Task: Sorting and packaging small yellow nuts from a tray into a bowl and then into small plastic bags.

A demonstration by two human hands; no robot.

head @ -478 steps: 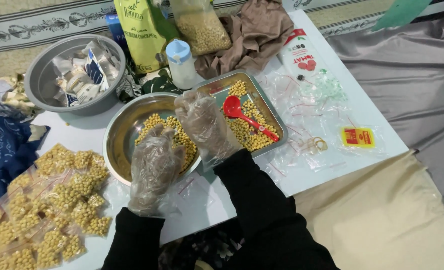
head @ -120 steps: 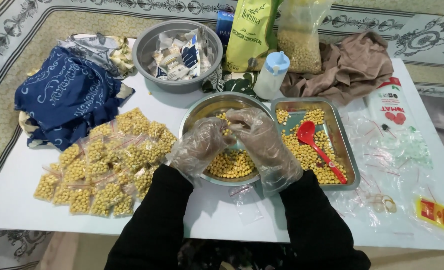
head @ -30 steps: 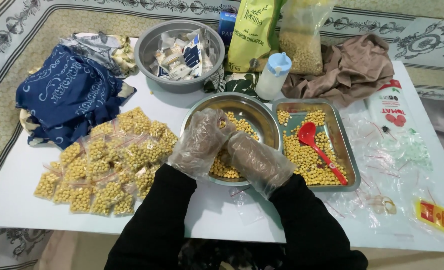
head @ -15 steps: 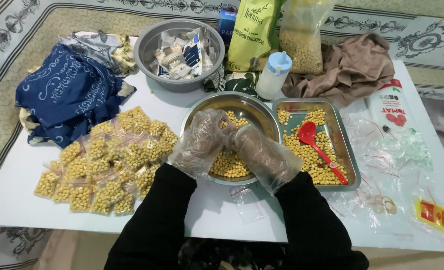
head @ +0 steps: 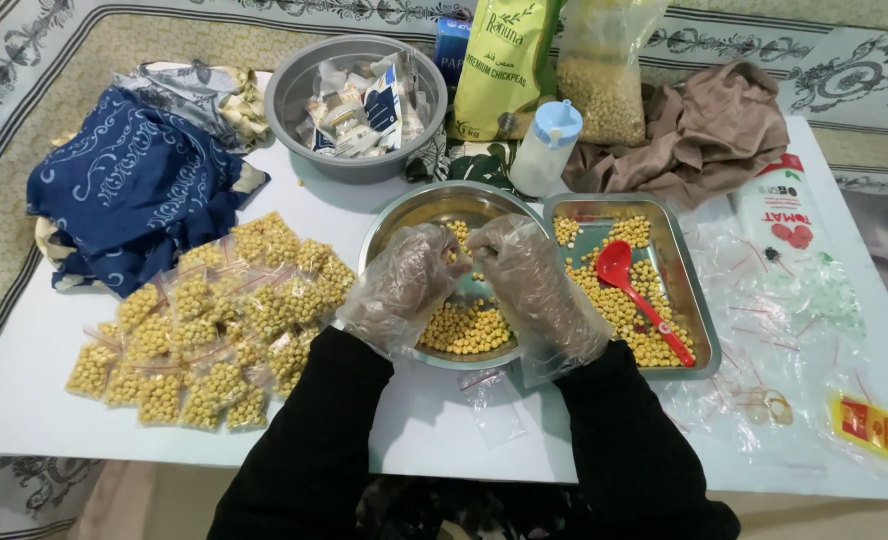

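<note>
Both my hands wear clear plastic gloves and hover over a round steel bowl (head: 392, 216) with chickpeas (head: 469, 328) in its bottom. My left hand (head: 399, 285) pinches a small clear bag with a few chickpeas showing at its fingertips. My right hand (head: 539, 285) is curled with its fingertips against the left hand's, seemingly closed on chickpeas; the gloves blur the detail. To the right stands a steel tray (head: 701, 325) of chickpeas with a red spoon (head: 619, 270) lying in it. One empty small bag (head: 492, 400) lies below the bowl.
A pile of filled chickpea bags (head: 214, 320) lies at the left. Behind are a blue cloth (head: 134, 190), a grey bowl (head: 294, 95) of packets, a green pouch (head: 504, 65), a white bottle (head: 547, 150) and a brown cloth (head: 704, 130). Empty bags (head: 784, 300) cover the right.
My right hand has risen from the chickpeas in the bowl and met my left hand's fingertips above it. The left hand has stayed nearly still.
</note>
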